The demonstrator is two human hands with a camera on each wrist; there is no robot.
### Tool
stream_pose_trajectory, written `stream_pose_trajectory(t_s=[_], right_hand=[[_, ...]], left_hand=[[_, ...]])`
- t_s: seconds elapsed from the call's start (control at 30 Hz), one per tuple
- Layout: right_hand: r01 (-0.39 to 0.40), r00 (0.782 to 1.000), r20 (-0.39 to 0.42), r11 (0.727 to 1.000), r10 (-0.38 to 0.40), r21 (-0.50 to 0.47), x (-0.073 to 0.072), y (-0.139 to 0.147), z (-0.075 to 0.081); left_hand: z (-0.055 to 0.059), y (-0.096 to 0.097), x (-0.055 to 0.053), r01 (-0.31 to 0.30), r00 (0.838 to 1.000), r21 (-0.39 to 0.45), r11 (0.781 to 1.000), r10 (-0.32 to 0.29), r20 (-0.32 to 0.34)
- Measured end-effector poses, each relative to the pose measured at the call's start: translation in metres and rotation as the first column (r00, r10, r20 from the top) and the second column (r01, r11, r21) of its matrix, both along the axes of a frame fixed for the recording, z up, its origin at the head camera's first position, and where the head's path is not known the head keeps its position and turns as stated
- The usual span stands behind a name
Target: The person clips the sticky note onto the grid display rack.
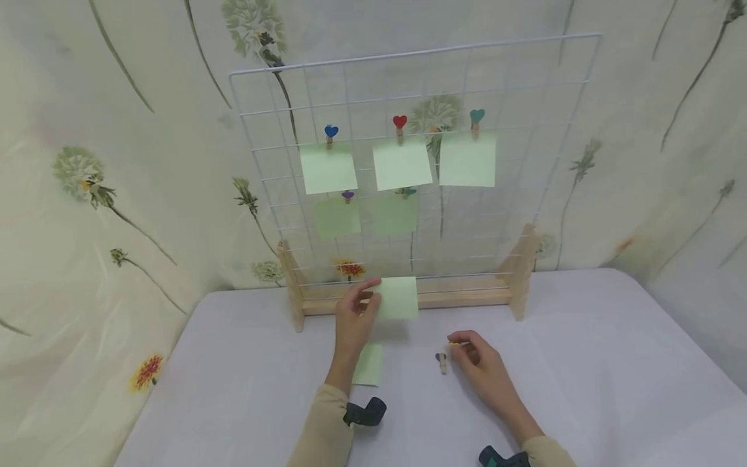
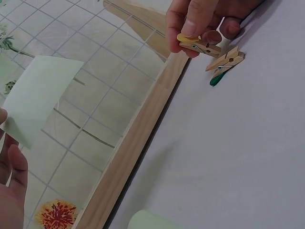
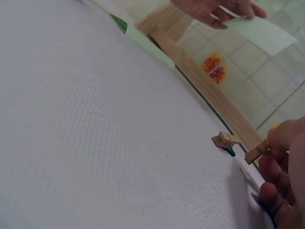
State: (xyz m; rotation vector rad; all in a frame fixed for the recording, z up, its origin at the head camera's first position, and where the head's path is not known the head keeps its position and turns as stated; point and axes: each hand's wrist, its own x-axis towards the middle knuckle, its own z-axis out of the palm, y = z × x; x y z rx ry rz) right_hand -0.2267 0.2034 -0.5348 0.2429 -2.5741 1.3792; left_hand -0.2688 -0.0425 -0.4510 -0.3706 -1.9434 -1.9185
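My left hand (image 1: 355, 318) pinches a pale green paper note (image 1: 399, 298) by its left edge, in front of the wire grid's wooden base. In my right hand (image 1: 480, 366) is a small wooden clothespin (image 2: 202, 46) with a yellow top (image 2: 187, 37), pinched between thumb and fingers. Just left of that hand a second clothespin (image 1: 443, 364) with a dark green top lies on the table. Another green note (image 1: 366, 366) lies on the table below my left forearm, partly hidden by it and curled at its edge.
A white wire grid (image 1: 408, 48) stands in a wooden base (image 1: 467, 297) at the table's back. Heart clothespins hold three green notes (image 1: 468, 161) in its upper row, two more notes (image 1: 395, 215) below. A white cloth covers the table (image 1: 613, 350); flowered fabric (image 1: 117, 311) hangs behind.
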Motion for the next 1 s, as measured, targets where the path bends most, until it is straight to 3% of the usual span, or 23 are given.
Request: stream_pose_trajectory(t_s=[0.37,0.5,0.63,0.83,1.0], right_hand=[[0.000,1.000,-0.002,0.995,0.000,-0.099,0.010,-0.004,0.021],[0.011,1.000,0.021,0.994,-0.009,-0.105,0.004,-0.001,0.012],[0.005,1.000,0.024,0.991,-0.002,-0.133,-0.001,0.004,0.004],[-0.002,1.000,0.013,0.985,0.004,-0.171,-0.002,0.006,0.004],[0.003,1.000,0.022,0.983,0.001,-0.183,-0.002,0.006,0.007]], left_hand=[[0.008,0.011,-0.003,0.026,0.998,0.033,0.999,-0.028,0.053],[0.013,0.017,-0.005,0.055,0.991,0.103,0.993,-0.067,0.119],[0.017,0.023,-0.006,0.073,0.985,0.129,0.989,-0.092,0.144],[0.022,0.033,-0.010,0.093,0.980,0.102,0.990,-0.109,0.167],[0.027,0.041,-0.013,0.113,0.983,0.048,0.992,-0.119,0.137]])
